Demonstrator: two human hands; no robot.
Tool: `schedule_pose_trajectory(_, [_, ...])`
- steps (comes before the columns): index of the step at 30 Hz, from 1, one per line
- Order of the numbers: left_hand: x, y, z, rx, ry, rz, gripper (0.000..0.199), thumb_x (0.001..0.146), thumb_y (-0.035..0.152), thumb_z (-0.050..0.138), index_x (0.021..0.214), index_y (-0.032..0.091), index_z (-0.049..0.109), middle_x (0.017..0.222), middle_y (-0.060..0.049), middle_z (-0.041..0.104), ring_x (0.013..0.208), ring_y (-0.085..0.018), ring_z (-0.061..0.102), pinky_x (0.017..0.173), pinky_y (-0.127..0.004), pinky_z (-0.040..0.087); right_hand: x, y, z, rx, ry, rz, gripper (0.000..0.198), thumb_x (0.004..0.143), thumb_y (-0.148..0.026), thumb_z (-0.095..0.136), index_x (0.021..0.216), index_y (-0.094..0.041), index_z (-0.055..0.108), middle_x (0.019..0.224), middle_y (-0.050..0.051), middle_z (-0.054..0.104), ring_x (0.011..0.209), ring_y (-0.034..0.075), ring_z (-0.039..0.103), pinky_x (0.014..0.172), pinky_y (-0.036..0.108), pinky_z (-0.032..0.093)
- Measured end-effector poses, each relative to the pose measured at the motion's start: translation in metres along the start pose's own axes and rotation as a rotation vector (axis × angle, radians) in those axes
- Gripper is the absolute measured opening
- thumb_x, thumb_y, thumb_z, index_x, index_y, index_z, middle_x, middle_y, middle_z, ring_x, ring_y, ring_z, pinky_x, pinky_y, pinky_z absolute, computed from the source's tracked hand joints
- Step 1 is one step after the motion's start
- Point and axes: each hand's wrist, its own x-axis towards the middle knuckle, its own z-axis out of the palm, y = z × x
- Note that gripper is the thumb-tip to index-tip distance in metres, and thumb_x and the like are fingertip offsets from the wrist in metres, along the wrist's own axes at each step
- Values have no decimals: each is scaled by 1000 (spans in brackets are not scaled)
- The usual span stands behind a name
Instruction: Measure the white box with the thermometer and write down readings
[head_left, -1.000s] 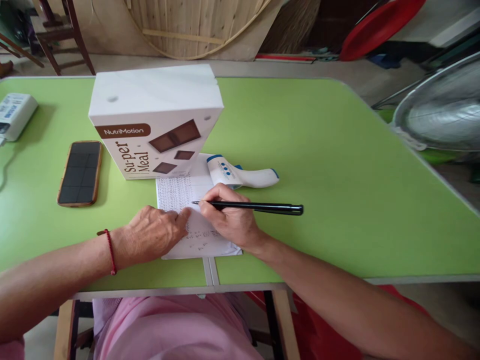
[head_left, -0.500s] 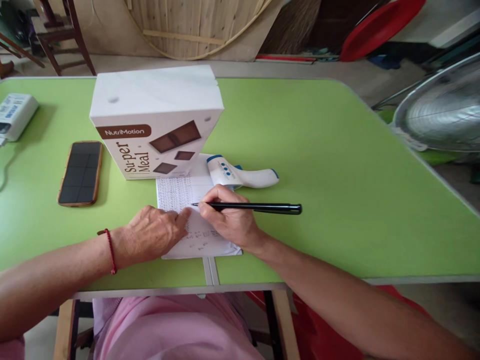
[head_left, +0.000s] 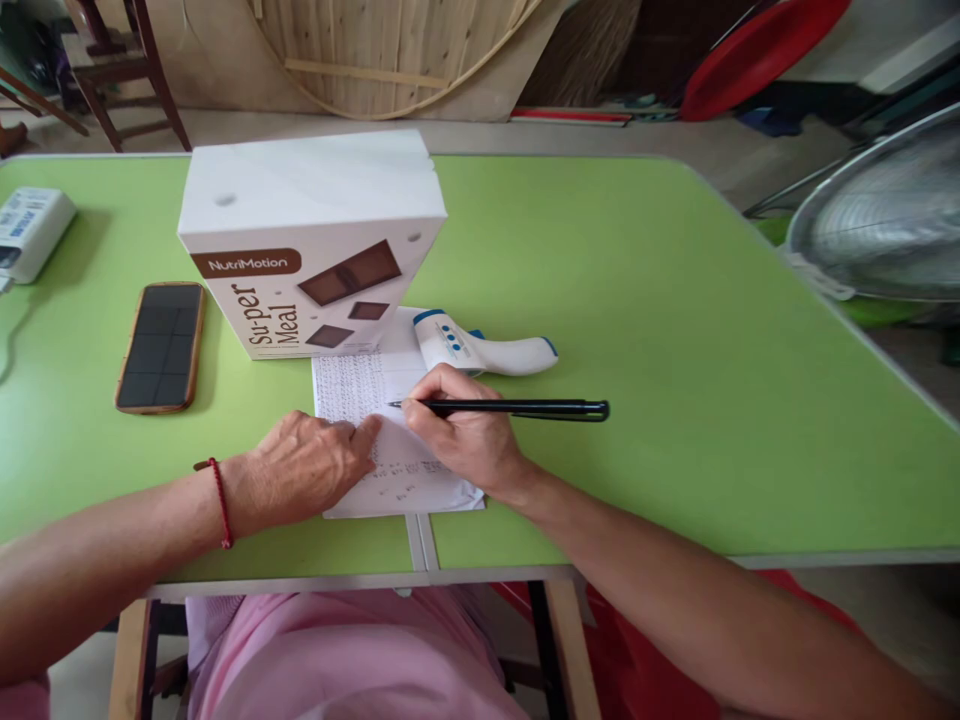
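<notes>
A black pen (head_left: pixel 517 406) is pinched in my right hand (head_left: pixel 469 430), its tip at the written lines on a sheet of paper (head_left: pixel 420 495). Rows of small handwriting cover the paper's left part, with sparser marks lower down. My left hand (head_left: pixel 311 462) lies on the left side of the sheet, holding nothing, a finger stretched out onto the paper near the pen tip; its other fingers are partly hidden. Just beyond my right hand, a white and blue handheld thermometer (head_left: pixel 480 348) rests partly on the paper. A white NutriMotion box (head_left: pixel 315 190) stands at the sheet's far edge.
A phone in a brown case (head_left: pixel 160 347) lies left of the box on the green table (head_left: pixel 675 400). Further left is a white plug-in adapter (head_left: pixel 34 230) with a cable. A fan (head_left: pixel 892 220) stands beyond the right edge. A wooden chair (head_left: pixel 127 75) is behind the table.
My right hand and the pen have shifted slightly to the right along the paper. The left hand, paper, thermometer and box stay in place.
</notes>
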Motion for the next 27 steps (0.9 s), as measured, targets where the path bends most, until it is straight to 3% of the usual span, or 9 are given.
schedule_pose_trajectory(12, [0, 0, 1, 7, 20, 11, 26, 103, 25, 40, 123, 10, 48, 82, -8, 72, 67, -25, 71, 45, -30, 41, 1, 0, 0, 35, 44, -22, 19, 78, -15, 56, 64, -23, 47, 51, -7, 51, 45, 9, 45, 45, 22, 37])
schedule_pose_trajectory(27, [0, 0, -1, 6, -9, 3, 30, 104, 26, 37, 128, 10, 47, 84, -8, 72, 69, -27, 72, 48, -31, 45, 0, -1, 1, 2, -5, 27, 17, 80, -21, 55, 64, -23, 48, 53, -6, 54, 47, 10, 46, 47, 23, 38])
